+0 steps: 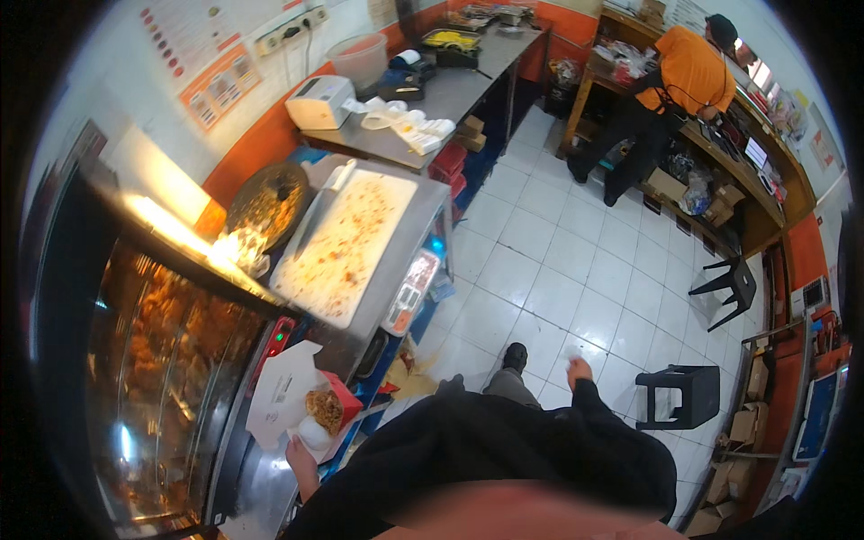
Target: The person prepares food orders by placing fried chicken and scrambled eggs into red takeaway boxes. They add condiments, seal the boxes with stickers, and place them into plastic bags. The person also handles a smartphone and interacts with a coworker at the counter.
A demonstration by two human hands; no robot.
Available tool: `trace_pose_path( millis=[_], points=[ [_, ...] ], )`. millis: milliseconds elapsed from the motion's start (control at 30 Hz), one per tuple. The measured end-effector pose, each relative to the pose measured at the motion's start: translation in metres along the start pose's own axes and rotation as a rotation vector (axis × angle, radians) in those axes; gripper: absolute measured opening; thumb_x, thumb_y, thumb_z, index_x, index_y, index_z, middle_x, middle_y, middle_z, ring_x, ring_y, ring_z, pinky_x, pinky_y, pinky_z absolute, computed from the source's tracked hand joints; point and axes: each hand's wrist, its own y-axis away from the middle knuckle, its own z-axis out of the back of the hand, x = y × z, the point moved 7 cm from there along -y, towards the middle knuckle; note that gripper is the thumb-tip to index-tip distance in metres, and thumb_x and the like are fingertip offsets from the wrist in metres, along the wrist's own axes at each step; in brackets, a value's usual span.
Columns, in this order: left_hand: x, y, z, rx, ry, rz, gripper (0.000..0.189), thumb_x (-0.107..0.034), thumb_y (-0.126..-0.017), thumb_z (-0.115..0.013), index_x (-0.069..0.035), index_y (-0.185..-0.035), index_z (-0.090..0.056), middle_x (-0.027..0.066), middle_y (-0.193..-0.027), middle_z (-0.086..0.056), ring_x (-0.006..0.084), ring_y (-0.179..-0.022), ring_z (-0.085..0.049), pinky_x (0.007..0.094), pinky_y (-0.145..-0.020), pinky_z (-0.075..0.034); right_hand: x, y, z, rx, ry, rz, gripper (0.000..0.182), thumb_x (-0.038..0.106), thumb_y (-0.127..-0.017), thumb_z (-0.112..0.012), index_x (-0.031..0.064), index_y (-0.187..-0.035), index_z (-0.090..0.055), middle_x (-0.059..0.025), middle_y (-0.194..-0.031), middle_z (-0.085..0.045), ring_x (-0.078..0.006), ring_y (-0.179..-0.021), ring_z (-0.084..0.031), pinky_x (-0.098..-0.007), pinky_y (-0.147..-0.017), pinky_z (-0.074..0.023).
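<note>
My left hand [302, 466] holds an open red and white cardboard food box [349, 390] at its near edge, beside the glass warming cabinet. In the box sit a ball of white rice [315, 433] and a piece of brown breaded food [325, 410]; its white lid [282, 391] is folded back to the left. My right hand [578, 370] hangs over the tiled floor with nothing visible in it; its fingers look curled, but blur hides whether they are closed.
The warming cabinet [182, 378] holds fried food at the left. A crumb-strewn white cutting board [358, 243] lies on the steel counter ahead. Black stools [698, 397] stand at the right. A person in an orange shirt [695, 71] leans over the far wooden counter.
</note>
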Motion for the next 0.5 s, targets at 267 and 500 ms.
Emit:
trace_pose_path(
  millis=[267,500],
  points=[
    [-0.264,-0.047,-0.261,0.018,0.299,-0.082,0.033,-0.023,-0.092,-0.045,0.006,-0.098,-0.061,0.0232,-0.085,-0.063,0.0293,-0.079,-0.061,0.0383,-0.072,-0.046,-0.21,-0.028,0.008,0.535,-0.08,-0.528,0.025,0.025,-0.084,-0.055,0.002,-0.092,-0.062,-0.0157,-0.082,-0.065,-0.027,-0.071,-0.062,-0.0393,-0.061,-0.0491],
    [-0.445,-0.165,-0.503,0.203,0.245,-0.128,0.042,-0.032,-0.091,-0.045,0.006,-0.105,-0.06,0.0252,-0.095,-0.063,0.0344,-0.091,-0.061,0.0404,-0.078,-0.045,-0.101,-0.214,0.067,0.408,-0.209,-0.214,0.031,0.025,-0.088,-0.051,-0.0001,-0.104,-0.058,-0.0141,-0.083,-0.065,-0.0209,-0.069,-0.062,-0.0337,-0.057,-0.0488]
  ],
)
